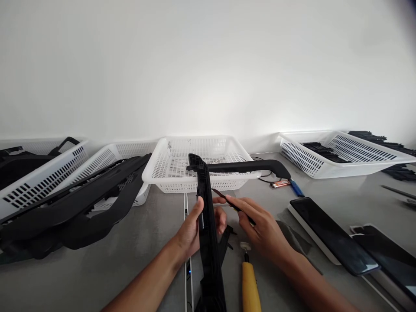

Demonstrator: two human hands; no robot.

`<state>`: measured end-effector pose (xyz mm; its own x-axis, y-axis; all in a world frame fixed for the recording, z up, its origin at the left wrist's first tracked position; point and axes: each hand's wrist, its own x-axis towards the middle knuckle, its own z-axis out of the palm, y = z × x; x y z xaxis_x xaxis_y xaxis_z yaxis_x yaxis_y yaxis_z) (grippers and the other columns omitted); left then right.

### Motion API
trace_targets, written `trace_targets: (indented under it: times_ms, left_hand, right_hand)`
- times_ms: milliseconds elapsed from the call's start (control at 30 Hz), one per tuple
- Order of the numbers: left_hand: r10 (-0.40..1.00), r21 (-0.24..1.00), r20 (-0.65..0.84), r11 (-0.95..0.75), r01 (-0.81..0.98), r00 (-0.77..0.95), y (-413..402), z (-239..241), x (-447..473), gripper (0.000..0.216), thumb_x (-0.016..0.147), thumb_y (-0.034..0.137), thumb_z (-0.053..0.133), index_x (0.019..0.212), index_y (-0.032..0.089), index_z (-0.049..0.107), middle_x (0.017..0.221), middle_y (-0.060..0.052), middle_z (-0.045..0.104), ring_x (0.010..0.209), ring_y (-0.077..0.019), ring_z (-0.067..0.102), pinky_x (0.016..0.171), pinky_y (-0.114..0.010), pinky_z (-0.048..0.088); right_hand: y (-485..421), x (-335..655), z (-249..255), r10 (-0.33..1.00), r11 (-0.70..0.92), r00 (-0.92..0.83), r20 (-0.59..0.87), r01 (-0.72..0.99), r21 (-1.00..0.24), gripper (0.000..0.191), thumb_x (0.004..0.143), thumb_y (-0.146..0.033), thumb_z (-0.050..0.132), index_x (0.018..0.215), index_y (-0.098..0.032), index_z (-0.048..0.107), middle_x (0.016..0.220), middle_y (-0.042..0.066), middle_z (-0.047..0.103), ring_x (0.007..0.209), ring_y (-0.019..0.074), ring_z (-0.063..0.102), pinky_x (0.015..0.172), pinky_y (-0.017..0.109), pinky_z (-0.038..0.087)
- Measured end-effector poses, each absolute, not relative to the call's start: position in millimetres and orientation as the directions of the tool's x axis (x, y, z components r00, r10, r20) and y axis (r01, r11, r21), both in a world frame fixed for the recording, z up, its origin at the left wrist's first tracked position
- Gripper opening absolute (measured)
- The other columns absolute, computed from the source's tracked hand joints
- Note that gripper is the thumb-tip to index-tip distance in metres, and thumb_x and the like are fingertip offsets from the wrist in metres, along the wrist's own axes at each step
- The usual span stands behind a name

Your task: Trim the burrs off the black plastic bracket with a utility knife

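A long black plastic trim part (208,225) stands tilted up from the grey table toward the white basket (169,167) in the middle. My left hand (195,227) is wrapped round its shaft, thumb on the left side. My right hand (260,225) pinches a thin dark tool (227,200) whose tip touches the right side of the part. A yellow-handled tool (250,281) lies on the table below my right hand.
White baskets (42,177) at the left hold large black plastic parts (81,203). Another white basket (344,156) with black pieces stands at the right. A black bar (247,167) lies across the middle basket's rim. Two dark flat panels (334,236) lie at the right.
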<state>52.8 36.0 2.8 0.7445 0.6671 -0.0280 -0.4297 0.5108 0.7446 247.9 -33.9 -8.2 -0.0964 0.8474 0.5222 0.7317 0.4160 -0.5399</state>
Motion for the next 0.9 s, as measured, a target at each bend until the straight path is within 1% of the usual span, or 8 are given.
trace_targets:
  times_ms: [133,233,300,367,500,600,767,900]
  left_hand:
    - [0.685,0.666,-0.029,0.556,-0.497,0.728,39,0,52,0.079,0.071,0.086,0.070,0.109,0.017,0.071,0.078,-0.002,0.062,0.065,-0.0147,0.056,0.064,-0.027,0.045]
    - [0.671,0.576,-0.038,0.621,-0.532,0.741,42,0,50,0.079,0.069,0.086,0.071,0.106,0.017,0.070,0.081,-0.002,0.060,0.068,-0.0148,0.056,0.065,-0.027,0.045]
    - [0.648,0.514,-0.043,0.667,-0.539,0.761,45,0,49,0.077,0.072,0.086,0.069,0.105,0.017,0.069,0.080,-0.001,0.059,0.065,-0.0144,0.056,0.062,-0.027,0.044]
    - [0.632,0.477,-0.031,0.690,-0.544,0.774,48,0,47,0.069,0.080,0.081,0.067,0.105,0.016,0.069,0.077,0.000,0.058,0.059,-0.0128,0.053,0.060,-0.026,0.042]
    - [0.639,0.492,0.017,0.664,-0.563,0.769,53,-3,44,0.046,0.095,0.059,0.060,0.111,0.017,0.071,0.067,0.002,0.057,0.045,-0.0086,0.044,0.051,-0.025,0.035]
    - [0.659,0.524,-0.007,0.643,-0.558,0.752,52,-1,45,0.042,0.099,0.053,0.056,0.113,0.017,0.072,0.063,0.003,0.056,0.043,-0.0082,0.043,0.049,-0.024,0.031]
    - [0.701,0.563,-0.077,0.617,-0.550,0.709,47,6,47,0.030,0.091,0.044,0.072,0.103,0.017,0.072,0.064,0.003,0.056,0.049,-0.0081,0.049,0.055,-0.023,0.038]
    - [0.646,0.577,-0.087,0.653,-0.491,0.758,46,1,46,0.025,0.079,0.036,0.081,0.086,0.016,0.068,0.075,0.000,0.061,0.057,-0.0097,0.054,0.060,-0.025,0.041]
  right_hand:
    - [-35,248,-6,0.834,0.415,-0.068,0.547,0.730,-0.542,0.052,0.105,-0.013,0.043,0.152,-0.031,0.055,0.122,0.003,0.071,0.106,0.0161,0.069,0.090,0.027,0.055]
    - [-36,248,-4,0.819,0.405,-0.037,0.572,0.745,-0.531,0.050,0.105,-0.013,0.043,0.151,-0.030,0.056,0.122,0.003,0.071,0.104,0.0160,0.069,0.089,0.026,0.055]
    - [-36,248,-4,0.813,0.400,-0.029,0.582,0.753,-0.522,0.050,0.105,-0.013,0.043,0.150,-0.029,0.056,0.119,0.003,0.072,0.101,0.0156,0.070,0.086,0.025,0.055]
    - [-35,248,-4,0.815,0.393,-0.028,0.579,0.762,-0.516,0.049,0.105,-0.014,0.042,0.150,-0.028,0.056,0.117,0.004,0.072,0.099,0.0156,0.070,0.084,0.025,0.055]
    - [-35,247,-5,0.834,0.365,-0.024,0.551,0.773,-0.519,0.047,0.105,-0.015,0.043,0.148,-0.027,0.058,0.117,0.005,0.073,0.100,0.0166,0.071,0.084,0.025,0.056]
    - [-36,247,-4,0.838,0.364,-0.025,0.545,0.769,-0.525,0.047,0.105,-0.016,0.043,0.147,-0.027,0.059,0.116,0.004,0.073,0.100,0.0162,0.071,0.085,0.025,0.056]
    - [-36,248,-2,0.809,0.356,0.015,0.587,0.783,-0.511,0.042,0.104,-0.015,0.045,0.141,-0.024,0.063,0.120,0.004,0.075,0.104,0.0166,0.073,0.082,0.023,0.057]
    - [-35,248,-1,0.772,0.360,0.045,0.635,0.792,-0.494,0.041,0.102,-0.014,0.048,0.138,-0.023,0.064,0.117,0.004,0.076,0.104,0.0169,0.073,0.087,0.024,0.056]
